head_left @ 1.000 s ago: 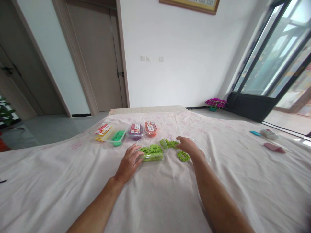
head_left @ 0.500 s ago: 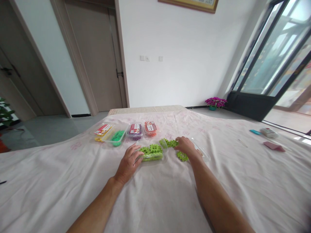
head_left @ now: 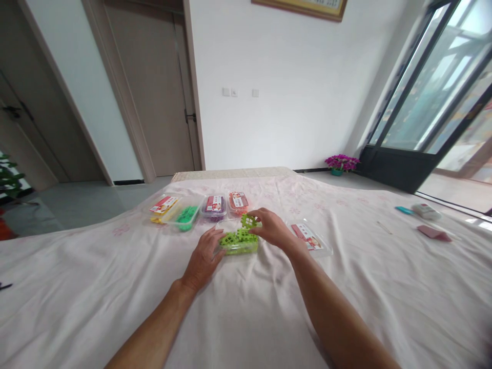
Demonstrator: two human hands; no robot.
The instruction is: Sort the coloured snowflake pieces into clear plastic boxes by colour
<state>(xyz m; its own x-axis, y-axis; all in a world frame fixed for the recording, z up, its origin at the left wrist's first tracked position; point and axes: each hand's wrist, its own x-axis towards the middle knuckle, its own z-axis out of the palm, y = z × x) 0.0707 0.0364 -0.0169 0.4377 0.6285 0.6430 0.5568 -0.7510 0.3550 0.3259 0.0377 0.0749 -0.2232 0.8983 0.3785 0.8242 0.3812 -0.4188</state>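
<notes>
A clear plastic box (head_left: 246,249) heaped with light green grid pieces (head_left: 232,239) sits on the pink sheet in front of me. My left hand (head_left: 202,261) rests against the box's left side, fingers curled on its wall. My right hand (head_left: 271,229) hovers over the box's right end, pinching a bunch of the green grid pieces (head_left: 248,221) just above it. The box's clear lid (head_left: 310,238) with a red label lies on the sheet right of my right hand.
Behind the open box stand a yellow box (head_left: 162,208), a dark green box (head_left: 186,217), a purple box (head_left: 213,206) and an orange box (head_left: 238,202). Small items (head_left: 425,211) and a dark red card (head_left: 433,233) lie far right. The bed sheet (head_left: 246,307) spreads all around.
My right hand gathered the loose green pieces from the sheet right of the box and carried them left over it. The lid it was hiding now shows. My left hand stayed put.
</notes>
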